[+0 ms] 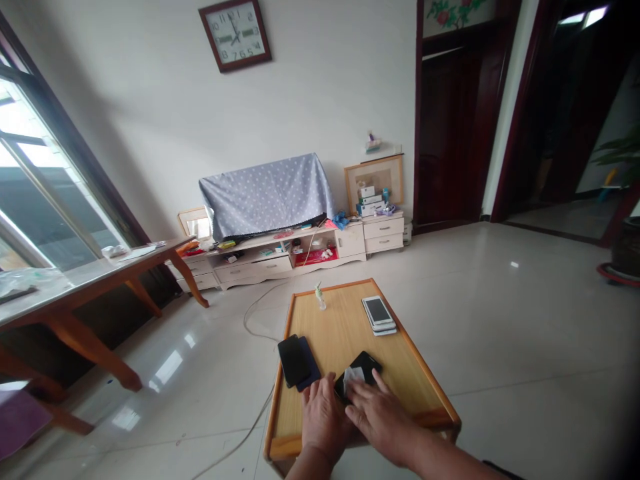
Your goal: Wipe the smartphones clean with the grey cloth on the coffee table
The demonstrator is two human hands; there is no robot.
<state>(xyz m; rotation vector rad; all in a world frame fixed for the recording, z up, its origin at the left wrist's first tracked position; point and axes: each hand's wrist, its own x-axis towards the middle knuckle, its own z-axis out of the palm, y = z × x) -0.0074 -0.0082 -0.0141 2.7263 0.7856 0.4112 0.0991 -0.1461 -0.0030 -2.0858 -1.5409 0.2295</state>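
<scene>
A black phone [371, 362] lies on the small wooden table in front of me, partly covered by my hands. My right hand [377, 410] presses a crumpled white tissue [354, 375] against the phone's face, its fingers stretched forward over it. At the phone's lower left edge, my left hand [324, 415] has its fingers bent and seems to hold the phone; the fingertips are partly hidden. Left of the hands, another black phone [294, 361] rests overlapping a dark blue phone or case [309, 368]. A small clear spray bottle [321, 297] stands toward the table's far end.
White phones [379, 313] are stacked at the table's [345, 313] far right. A cable [245, 437] runs along the floor on the left. Beyond are a low white cabinet [353, 241], a cloth-covered shape [270, 197] and a larger table [75, 320].
</scene>
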